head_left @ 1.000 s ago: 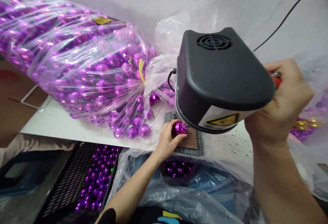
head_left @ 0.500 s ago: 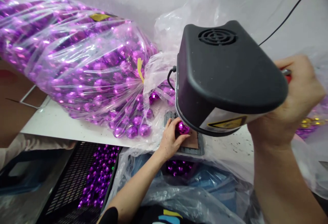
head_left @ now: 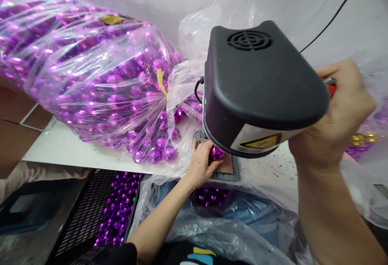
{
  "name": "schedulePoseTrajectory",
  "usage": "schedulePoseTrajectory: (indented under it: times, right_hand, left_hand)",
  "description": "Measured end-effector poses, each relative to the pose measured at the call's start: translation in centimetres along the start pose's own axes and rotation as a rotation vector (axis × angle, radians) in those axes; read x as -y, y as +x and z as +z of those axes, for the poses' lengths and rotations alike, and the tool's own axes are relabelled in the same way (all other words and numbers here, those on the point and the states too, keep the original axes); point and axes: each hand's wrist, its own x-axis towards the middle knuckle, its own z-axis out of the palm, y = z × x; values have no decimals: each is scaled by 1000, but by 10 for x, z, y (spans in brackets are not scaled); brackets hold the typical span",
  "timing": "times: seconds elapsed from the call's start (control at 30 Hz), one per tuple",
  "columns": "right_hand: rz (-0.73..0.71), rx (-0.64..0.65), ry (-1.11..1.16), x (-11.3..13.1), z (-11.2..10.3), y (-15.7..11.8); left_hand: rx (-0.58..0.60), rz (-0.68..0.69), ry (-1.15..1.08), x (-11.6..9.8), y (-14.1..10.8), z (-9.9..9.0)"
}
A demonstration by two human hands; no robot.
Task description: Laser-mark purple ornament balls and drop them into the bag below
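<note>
My left hand [head_left: 201, 162] is closed around a shiny purple faceted ball [head_left: 217, 153], with thumb and fingers at its side. The ball is over a brown pad [head_left: 226, 166] on a grey mat [head_left: 238, 174], at the lower edge of a black machine housing [head_left: 266, 83]. That housing has a round vent on top and a yellow warning label in front. Behind it on the right, my right hand [head_left: 342, 107] is wrapped around a handle [head_left: 332, 87], of which only a red part and a metal tip show. The machine hides its own working end.
A large clear bag [head_left: 91, 79] of purple balls lies on the white table [head_left: 60, 143] at left. Below it is a black crate [head_left: 77, 216] with small purple balls. Clear plastic [head_left: 218, 232] covers the front. A cable [head_left: 336, 12] runs along the wall.
The view has shifted slightly, so most things appear a little further left. One finger of my left hand is more raised. Both hands keep their hold.
</note>
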Motion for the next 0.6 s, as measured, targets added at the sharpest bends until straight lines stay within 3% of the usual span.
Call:
schedulePoseTrajectory:
  times: [0.4,0.6]
  right_hand:
    - [-33,-61,-39,0,2,-6]
    - [-79,-220,-81,2,-4,-31]
  left_hand:
    - [63,-67,-94,-6,1,3]
    - [20,-79,-100,-7,1,2]
